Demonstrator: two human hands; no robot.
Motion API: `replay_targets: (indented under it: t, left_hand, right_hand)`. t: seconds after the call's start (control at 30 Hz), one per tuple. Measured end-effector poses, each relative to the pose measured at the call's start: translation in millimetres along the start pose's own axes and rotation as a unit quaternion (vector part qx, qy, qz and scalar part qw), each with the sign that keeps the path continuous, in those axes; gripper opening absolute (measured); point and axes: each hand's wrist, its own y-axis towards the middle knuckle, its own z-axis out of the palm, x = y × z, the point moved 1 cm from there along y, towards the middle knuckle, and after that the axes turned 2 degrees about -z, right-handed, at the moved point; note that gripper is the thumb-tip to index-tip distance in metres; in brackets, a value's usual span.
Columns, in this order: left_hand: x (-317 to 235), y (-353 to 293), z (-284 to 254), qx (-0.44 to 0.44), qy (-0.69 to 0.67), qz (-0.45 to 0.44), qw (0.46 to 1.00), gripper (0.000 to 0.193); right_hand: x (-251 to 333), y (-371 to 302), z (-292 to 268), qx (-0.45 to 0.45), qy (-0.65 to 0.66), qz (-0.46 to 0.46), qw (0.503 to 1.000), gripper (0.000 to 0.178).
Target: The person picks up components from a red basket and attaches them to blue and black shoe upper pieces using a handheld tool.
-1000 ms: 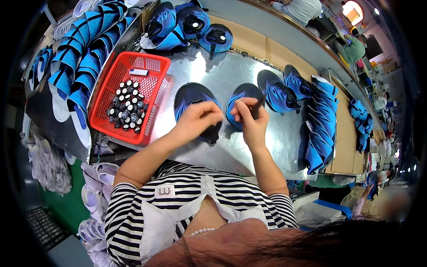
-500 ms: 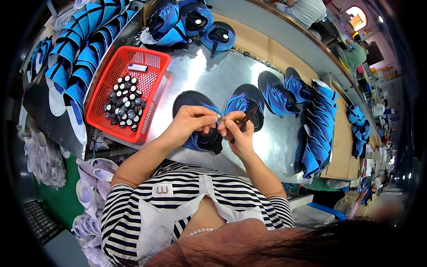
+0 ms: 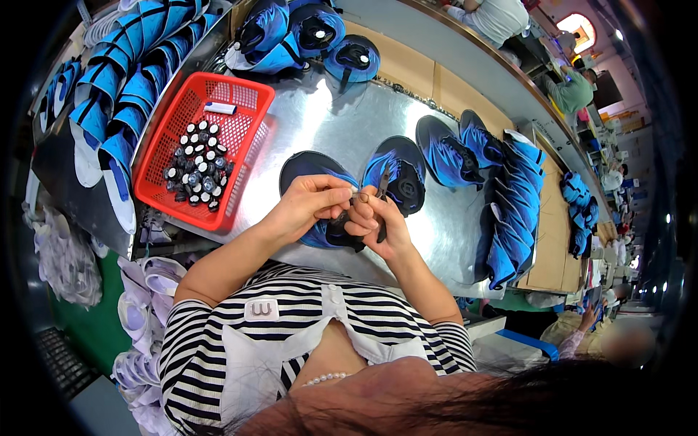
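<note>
Over a blue-and-black shoe upper (image 3: 314,166) on the metal table, both my hands meet with fingertips almost touching. My left hand (image 3: 309,205) pinches something small and thin, too fine to make out. Closed around a pair of dark snips (image 3: 384,186), my right hand (image 3: 385,224) has its thumb and forefinger at the same small, thin thing. The snips' blades point away from me, beyond the fingers. My hands cover part of the upper beneath them. Just right of it lies another blue-and-black upper (image 3: 404,168).
At left stands a red plastic basket (image 3: 154,182) holding several black-and-white round parts (image 3: 200,163) and a white-and-blue marker (image 3: 220,108). More uppers lie at the far edge, and an overlapping row of blue uppers (image 3: 518,211) runs along the right. Stacked blue pieces (image 3: 131,80) stand left.
My right hand has turned, so the snips now point away from me instead of to the far right. The fingertips of both hands stay together over the same upper.
</note>
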Motion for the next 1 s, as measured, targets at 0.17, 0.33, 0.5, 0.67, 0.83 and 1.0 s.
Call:
replay_targets:
  t: [0.17, 0.33, 0.5, 0.67, 0.83, 1.0]
  left_hand:
    - [0.0, 1.6, -1.7, 0.007, -0.007, -0.046, 0.999, 0.015]
    - [-2.8, -0.6, 1.6, -0.034, 0.083, 0.026, 0.996, 0.013]
    - [-3.1, 5.0, 2.9, -0.026, 0.089, 0.012, 0.996, 0.010]
    - [4.1, 3.0, 10.0, -0.032, 0.257, 0.120, 0.958, 0.007]
    - [2.9, -1.6, 17.6, -0.093, 0.433, 0.235, 0.866, 0.007]
    - [-1.1, -4.5, 25.2, -0.100, 0.516, 0.273, 0.806, 0.006]
  right_hand:
    - [6.8, -4.5, -3.0, -0.006, -0.151, -0.070, 0.986, 0.009]
    - [26.6, -11.7, 11.9, -0.023, -0.705, -0.301, 0.642, 0.023]
    - [45.2, -26.8, 46.2, -0.019, -0.942, -0.254, 0.219, 0.031]
    - [48.6, -22.5, 29.6, -0.018, -0.727, -0.028, 0.686, 0.045]
    - [40.2, -23.8, 35.9, -0.053, -0.857, -0.151, 0.489, 0.052]
    - [42.0, -23.6, 37.8, -0.046, -0.891, -0.172, 0.418, 0.052]
